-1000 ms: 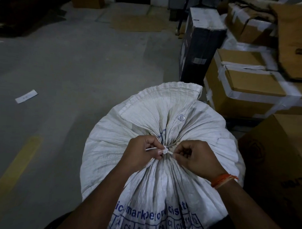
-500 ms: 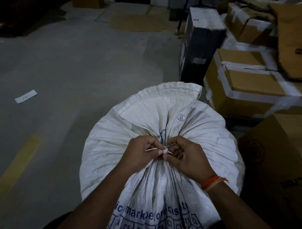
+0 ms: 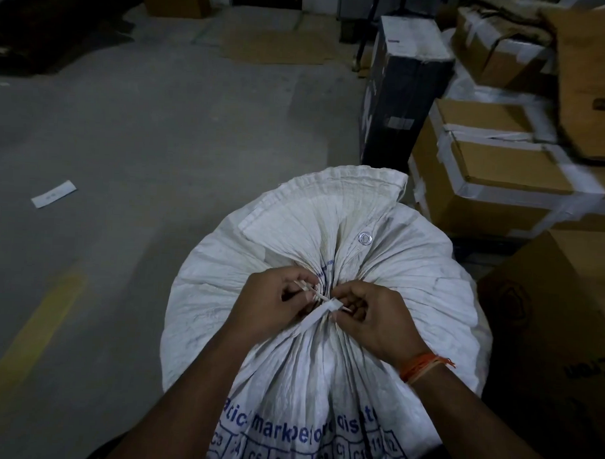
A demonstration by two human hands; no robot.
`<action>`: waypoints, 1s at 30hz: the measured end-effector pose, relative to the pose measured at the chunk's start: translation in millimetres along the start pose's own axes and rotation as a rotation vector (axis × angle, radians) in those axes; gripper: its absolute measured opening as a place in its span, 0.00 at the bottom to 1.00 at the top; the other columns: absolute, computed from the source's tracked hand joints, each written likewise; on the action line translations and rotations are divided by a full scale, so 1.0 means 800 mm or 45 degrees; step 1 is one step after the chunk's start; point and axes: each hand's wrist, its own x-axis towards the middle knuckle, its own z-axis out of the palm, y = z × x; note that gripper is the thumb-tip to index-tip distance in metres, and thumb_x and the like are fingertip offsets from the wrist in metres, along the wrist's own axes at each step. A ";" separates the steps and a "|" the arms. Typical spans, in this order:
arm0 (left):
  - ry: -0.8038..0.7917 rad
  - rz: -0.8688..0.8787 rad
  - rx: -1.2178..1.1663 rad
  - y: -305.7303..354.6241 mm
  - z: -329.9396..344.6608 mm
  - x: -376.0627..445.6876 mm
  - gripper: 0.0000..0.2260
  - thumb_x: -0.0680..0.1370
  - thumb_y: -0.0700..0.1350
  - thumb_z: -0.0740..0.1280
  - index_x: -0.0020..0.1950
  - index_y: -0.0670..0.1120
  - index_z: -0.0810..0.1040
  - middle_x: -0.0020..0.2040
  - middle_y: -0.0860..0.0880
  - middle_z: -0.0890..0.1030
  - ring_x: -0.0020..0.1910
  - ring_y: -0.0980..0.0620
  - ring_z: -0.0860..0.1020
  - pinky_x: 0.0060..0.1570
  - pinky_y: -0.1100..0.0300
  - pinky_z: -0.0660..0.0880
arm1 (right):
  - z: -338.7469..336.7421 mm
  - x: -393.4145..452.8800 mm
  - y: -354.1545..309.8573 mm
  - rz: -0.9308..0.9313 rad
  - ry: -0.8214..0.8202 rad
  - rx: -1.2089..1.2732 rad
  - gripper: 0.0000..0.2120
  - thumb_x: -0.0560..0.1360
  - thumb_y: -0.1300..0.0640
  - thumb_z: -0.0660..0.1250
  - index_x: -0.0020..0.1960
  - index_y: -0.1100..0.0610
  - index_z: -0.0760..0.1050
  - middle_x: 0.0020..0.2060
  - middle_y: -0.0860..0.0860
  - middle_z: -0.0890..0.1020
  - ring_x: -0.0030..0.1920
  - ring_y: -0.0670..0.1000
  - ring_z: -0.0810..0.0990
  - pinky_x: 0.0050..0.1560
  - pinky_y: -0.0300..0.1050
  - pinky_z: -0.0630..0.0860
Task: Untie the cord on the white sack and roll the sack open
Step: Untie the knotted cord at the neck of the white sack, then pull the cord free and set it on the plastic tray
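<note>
White sack (image 3: 324, 350) neck gathered, left hand (image 3: 274, 300) and right hand (image 3: 373, 317) curled, each grip pinching cord (image 3: 321, 297)

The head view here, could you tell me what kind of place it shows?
Probably a warehouse or stockroom: taped cardboard boxes stacked on the right, a bare concrete floor with a yellow line, and a large white sack.

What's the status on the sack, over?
Left hand and right hand both pinch the cord at the neck. White sack tied shut, not rolled. Nothing in the way; cardboard boxes stand alongside.
</note>
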 end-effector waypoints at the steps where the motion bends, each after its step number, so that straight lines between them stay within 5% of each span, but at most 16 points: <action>1: -0.008 0.035 0.084 -0.004 0.004 0.000 0.10 0.77 0.43 0.76 0.54 0.57 0.87 0.38 0.56 0.87 0.38 0.61 0.84 0.43 0.60 0.80 | 0.000 0.000 0.000 -0.004 -0.003 -0.001 0.12 0.69 0.60 0.78 0.52 0.52 0.84 0.38 0.43 0.84 0.37 0.40 0.81 0.39 0.27 0.75; 8: 0.015 0.101 0.228 -0.009 0.018 0.004 0.05 0.74 0.46 0.74 0.48 0.55 0.87 0.41 0.59 0.88 0.42 0.63 0.85 0.49 0.53 0.84 | -0.001 -0.004 0.000 -0.045 -0.029 -0.011 0.12 0.69 0.63 0.77 0.51 0.53 0.84 0.34 0.41 0.82 0.34 0.39 0.80 0.38 0.27 0.74; 12: 0.066 0.108 0.282 -0.010 0.015 0.004 0.06 0.75 0.43 0.75 0.45 0.54 0.86 0.39 0.57 0.87 0.39 0.60 0.84 0.46 0.55 0.82 | -0.016 -0.007 0.002 -0.009 -0.036 -0.024 0.13 0.68 0.65 0.76 0.50 0.53 0.84 0.33 0.44 0.82 0.33 0.40 0.78 0.38 0.29 0.75; 17: 0.136 0.162 0.272 -0.005 0.006 -0.020 0.07 0.78 0.40 0.75 0.51 0.51 0.89 0.48 0.53 0.89 0.45 0.61 0.84 0.51 0.62 0.81 | -0.039 -0.027 0.000 0.016 -0.016 0.016 0.15 0.68 0.67 0.75 0.49 0.51 0.84 0.36 0.43 0.83 0.32 0.40 0.77 0.38 0.30 0.75; 21: 0.401 0.293 0.324 0.007 0.004 -0.053 0.10 0.81 0.41 0.72 0.59 0.52 0.88 0.50 0.52 0.87 0.49 0.53 0.84 0.52 0.54 0.81 | -0.057 -0.058 -0.006 0.000 0.001 0.025 0.15 0.67 0.67 0.74 0.47 0.49 0.83 0.36 0.45 0.83 0.31 0.41 0.77 0.38 0.32 0.75; 24: 0.529 0.416 0.419 0.032 0.007 -0.070 0.09 0.80 0.40 0.72 0.57 0.51 0.87 0.51 0.53 0.86 0.51 0.53 0.81 0.53 0.59 0.78 | -0.067 -0.087 -0.008 -0.005 0.017 0.065 0.15 0.67 0.66 0.72 0.47 0.49 0.83 0.37 0.41 0.84 0.31 0.41 0.75 0.38 0.33 0.74; 30: 0.170 0.574 0.420 0.073 0.039 -0.051 0.10 0.78 0.38 0.70 0.54 0.50 0.87 0.52 0.51 0.86 0.52 0.50 0.83 0.57 0.56 0.78 | -0.087 -0.142 -0.017 -0.014 0.050 0.131 0.12 0.66 0.62 0.70 0.48 0.50 0.82 0.39 0.50 0.85 0.33 0.45 0.77 0.37 0.44 0.77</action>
